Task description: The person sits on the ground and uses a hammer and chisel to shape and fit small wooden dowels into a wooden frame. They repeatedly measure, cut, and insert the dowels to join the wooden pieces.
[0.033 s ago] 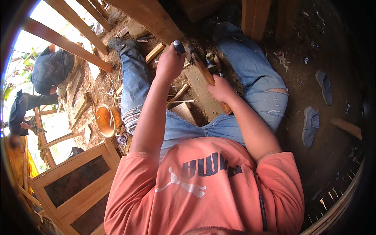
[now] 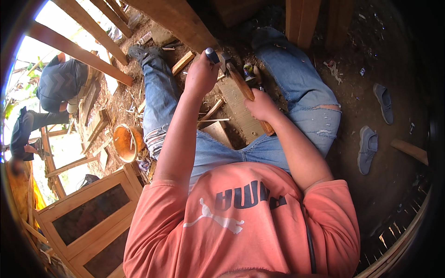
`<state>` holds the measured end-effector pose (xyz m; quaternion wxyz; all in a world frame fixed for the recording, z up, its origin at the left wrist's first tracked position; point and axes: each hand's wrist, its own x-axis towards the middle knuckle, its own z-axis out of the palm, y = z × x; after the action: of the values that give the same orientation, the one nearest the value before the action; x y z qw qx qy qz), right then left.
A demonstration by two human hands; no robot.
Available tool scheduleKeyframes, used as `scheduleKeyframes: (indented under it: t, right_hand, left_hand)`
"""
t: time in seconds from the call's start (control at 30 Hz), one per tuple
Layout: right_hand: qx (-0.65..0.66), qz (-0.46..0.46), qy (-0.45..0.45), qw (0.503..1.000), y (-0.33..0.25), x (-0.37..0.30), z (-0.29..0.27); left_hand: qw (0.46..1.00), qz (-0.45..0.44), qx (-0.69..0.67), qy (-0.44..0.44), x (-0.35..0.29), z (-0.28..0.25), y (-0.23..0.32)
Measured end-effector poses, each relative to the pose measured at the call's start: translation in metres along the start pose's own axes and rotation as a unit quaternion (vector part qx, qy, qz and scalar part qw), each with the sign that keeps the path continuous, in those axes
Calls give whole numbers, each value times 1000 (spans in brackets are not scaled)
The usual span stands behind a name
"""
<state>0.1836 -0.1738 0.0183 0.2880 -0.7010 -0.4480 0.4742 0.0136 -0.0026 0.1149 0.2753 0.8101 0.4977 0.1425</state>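
Observation:
My left hand (image 2: 200,76) is closed around the dark handle of a chisel (image 2: 212,55), whose pale butt end points up; its blade is hidden. Beside that butt is the head of a hammer (image 2: 225,61). My right hand (image 2: 260,105) grips the hammer's wooden handle partway along, its end sticking out below my fist. Under the hammer, between my legs, lies a flat wooden board (image 2: 238,113). A small tool with a dark handle (image 2: 258,76) and a small greenish object (image 2: 248,69) are just beyond my right hand.
Upright timbers (image 2: 178,23) rise ahead. An orange bucket (image 2: 126,142) stands left of my knee, near a panelled wooden frame (image 2: 92,211). Offcuts and shavings litter the ground. Two grey shoes (image 2: 367,150) lie to the right. Another person (image 2: 62,83) bends over wood at far left.

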Motion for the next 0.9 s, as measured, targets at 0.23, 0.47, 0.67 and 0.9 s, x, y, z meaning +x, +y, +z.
scheduleKeyframes:
  t: [0.23, 0.47, 0.67, 0.9]
  right_hand:
    - [-45, -14, 15, 999, -5, -3, -2]
    - [-37, 9, -8, 999, -19, -8, -11]
    - [-56, 13, 8, 998, -15, -6, -7]
    - [-60, 8, 0, 998, -22, -9, -11]
  left_hand:
    - [1000, -3, 0, 10, -3, 1, 3]
    - [997, -16, -47, 66, -12, -3, -1]
    - [987, -51, -39, 144, -22, 1, -2]
    - [956, -136, -245, 92, -15, 7, -3]
